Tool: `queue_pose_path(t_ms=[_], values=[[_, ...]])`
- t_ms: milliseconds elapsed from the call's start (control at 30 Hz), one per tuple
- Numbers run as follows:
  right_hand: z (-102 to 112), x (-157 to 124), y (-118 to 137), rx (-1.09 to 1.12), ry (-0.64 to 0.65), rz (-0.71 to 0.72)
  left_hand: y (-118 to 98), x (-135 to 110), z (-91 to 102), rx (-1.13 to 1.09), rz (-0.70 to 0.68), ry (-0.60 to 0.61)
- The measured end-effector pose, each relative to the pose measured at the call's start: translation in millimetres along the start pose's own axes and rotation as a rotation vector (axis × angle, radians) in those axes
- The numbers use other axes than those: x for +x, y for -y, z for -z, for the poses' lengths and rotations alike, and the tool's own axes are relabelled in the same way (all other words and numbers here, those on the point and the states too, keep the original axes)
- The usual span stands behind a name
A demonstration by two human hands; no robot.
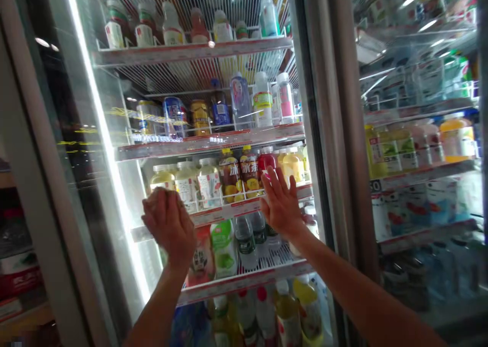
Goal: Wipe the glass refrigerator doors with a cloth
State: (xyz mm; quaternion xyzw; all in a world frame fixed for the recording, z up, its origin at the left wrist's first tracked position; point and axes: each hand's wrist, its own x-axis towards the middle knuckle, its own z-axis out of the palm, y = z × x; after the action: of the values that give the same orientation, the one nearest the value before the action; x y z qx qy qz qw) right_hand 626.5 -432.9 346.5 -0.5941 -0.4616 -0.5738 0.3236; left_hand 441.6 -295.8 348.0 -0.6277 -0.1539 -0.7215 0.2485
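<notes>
My left hand (170, 225) is closed in front of the drinks fridge, left of the middle. A brownish, crumpled patch shows at its fingers, too blurred to name. Spread flat, the fingers of my right hand (281, 199) are raised before the middle shelf, seemingly against the glass door (148, 115), whose reflections show. Behind that hand are a red drink bottle (267, 160) and dark iced tea bottles (249, 171) with yellow caps. Nearest the left hand stand pale drink bottles (186, 184) with white caps.
Wire shelves (213, 139) hold cans and bottles above. Cartons, including a green one (224, 248), and clear water bottles (246, 242) stand below. A metal door frame (343, 133) separates another stocked fridge at right. A bright light strip (101, 118) runs down the left side.
</notes>
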Motion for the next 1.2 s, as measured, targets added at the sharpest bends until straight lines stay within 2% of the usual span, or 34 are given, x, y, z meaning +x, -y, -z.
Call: queue_pose_path(t_ms=[67,133,200,267,333,400,433,467,533,600,633,700,767,833,867,967,1000,1033,1067,1100,1200], values=[[-0.2,-0.3,1.0,0.005,-0.008,-0.009,-11.4,-7.2,-0.2,-0.049,-0.074,0.077],[0.1,-0.1,1.2,0.013,-0.012,-0.019,-29.0,-18.0,-1.8,-0.117,-0.251,0.222],[0.7,0.2,1.0,0.019,-0.004,-0.021,-35.6,-25.4,-1.7,-0.145,-0.369,0.303],[0.9,0.4,1.0,0.018,0.007,-0.022,-25.5,-25.4,0.3,-0.109,-0.311,0.261],[0.5,0.4,1.7,0.012,0.005,-0.029,-9.9,-19.7,1.9,-0.051,-0.091,0.121],[-0.1,0.4,2.8,0.007,0.002,-0.036,-5.1,-14.4,0.9,-0.015,0.084,0.01],[-0.3,0.3,3.1,0.005,0.0,-0.037,-8.9,-13.5,-0.7,-0.018,0.084,0.01],[-0.3,0.2,3.2,0.005,-0.005,-0.037,-15.7,-14.2,-2.7,-0.033,0.023,0.051],[0.0,0.0,2.5,0.005,-0.01,-0.035,-29.4,-18.1,-6.3,-0.08,-0.18,0.183],[0.5,-0.3,1.2,0.007,-0.011,-0.025,-29.3,-20.9,-5.9,-0.11,-0.325,0.27],[0.6,-0.4,0.7,0.008,-0.012,-0.018,-22.0,-20.5,-3.7,-0.107,-0.347,0.272],[0.1,-0.4,0.4,0.005,-0.015,-0.01,0.7,-16.1,2.6,-0.066,-0.275,0.205],[-0.9,-0.3,0.9,-0.002,-0.027,-0.01,16.8,-11.7,8.8,-0.004,-0.104,0.089],[-1.3,-0.8,1.0,-0.002,-0.035,-0.014,10.0,-14.1,12.4,0.025,-0.021,0.049],[-1.1,-1.4,0.4,0.003,-0.039,-0.015,-1.9,-19.1,13.0,0.024,-0.047,0.071],[0.2,-4.4,-4.8,0.043,-0.045,-0.009,-41.3,-43.3,10.5,-0.066,-0.395,0.339],[0.2,-5.5,-7.3,0.062,-0.044,0.002,-46.2,-51.7,10.3,-0.107,-0.533,0.414],[-0.2,-6.6,-9.6,0.079,-0.043,0.015,-44.5,-58.9,11.7,-0.123,-0.601,0.463],[-0.8,-7.7,-11.4,0.092,-0.041,0.029,-36.9,-64.4,15.1,-0.12,-0.605,0.481],[-1.5,-8.6,-12.5,0.099,-0.045,0.043,-25.3,-68.3,20.2,-0.093,-0.534,0.463],[-3.5,-10.1,-10.9,0.081,-0.068,0.041,5.5,-72.9,35.1,0.062,-0.071,0.274]])
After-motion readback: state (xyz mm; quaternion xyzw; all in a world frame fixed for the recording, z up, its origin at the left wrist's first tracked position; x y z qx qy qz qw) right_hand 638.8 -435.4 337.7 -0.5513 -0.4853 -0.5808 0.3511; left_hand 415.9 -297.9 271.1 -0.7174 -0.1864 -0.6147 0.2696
